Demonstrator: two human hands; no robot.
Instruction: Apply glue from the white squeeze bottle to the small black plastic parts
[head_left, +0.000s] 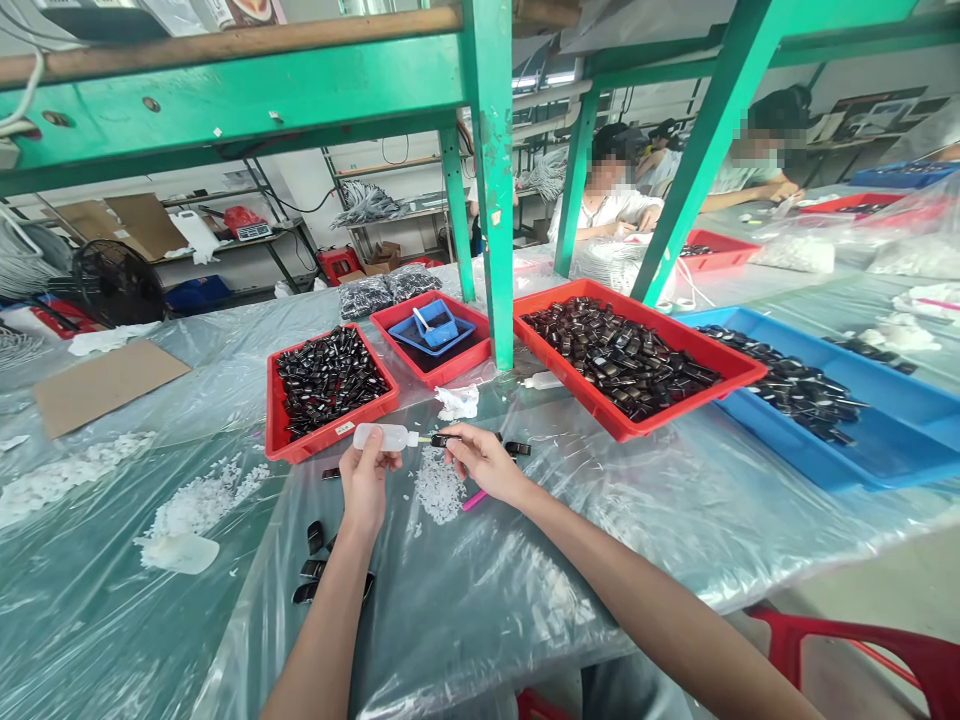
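Observation:
My left hand [367, 478] is closed round a translucent squeeze bottle [384, 437], held on its side with the nozzle to the right. Between the fingertips of my right hand [484, 462] is a small black plastic part [444, 440], and the nozzle tip meets or almost meets it. Below them lies a pile of small white pieces [439, 488] on the plastic-covered table. A pink stick [474, 500] rests beside the pile. Several loose black parts [313, 568] lie near my left forearm, and another black part [517, 449] sits just right of my right hand.
Red trays [330, 437] [622, 425] and a blue tray [892, 455] hold many black parts. A green post [491, 200] stands behind my hands. Cardboard [111, 385] and white piles [196, 505] lie left. Co-workers [609, 195] sit across the table; a red chair [847, 640] is at right.

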